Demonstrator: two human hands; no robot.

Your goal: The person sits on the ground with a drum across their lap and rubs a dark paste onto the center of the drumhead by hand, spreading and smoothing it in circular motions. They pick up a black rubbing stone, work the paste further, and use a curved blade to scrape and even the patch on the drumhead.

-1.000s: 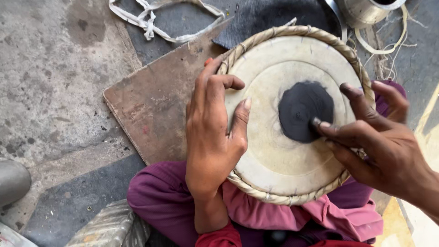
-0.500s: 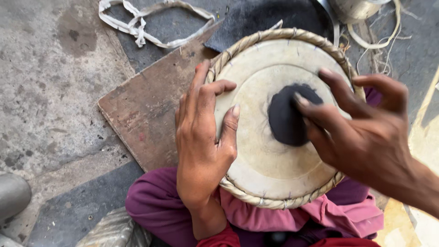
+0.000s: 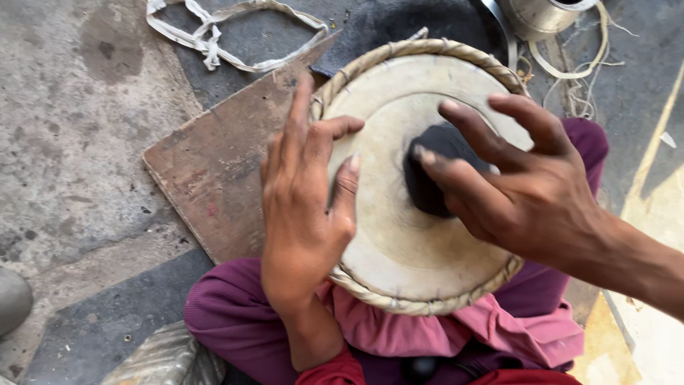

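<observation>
my left hand (image 3: 303, 214) lies flat, fingers together, on the hand drum (image 3: 388, 235) rim; my right hand (image 3: 524, 192), fingers spread, rubs its black centre patch (image 3: 427, 185). next needs even pressure.

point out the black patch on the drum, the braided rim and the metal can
black patch (image 3: 427, 192), head view, on its bare lower left part beside the right hand's fingers
braided rim (image 3: 420, 305), head view, on the near edge above the lap
metal can (image 3: 541, 18), head view, on its side wall at the top edge
</observation>
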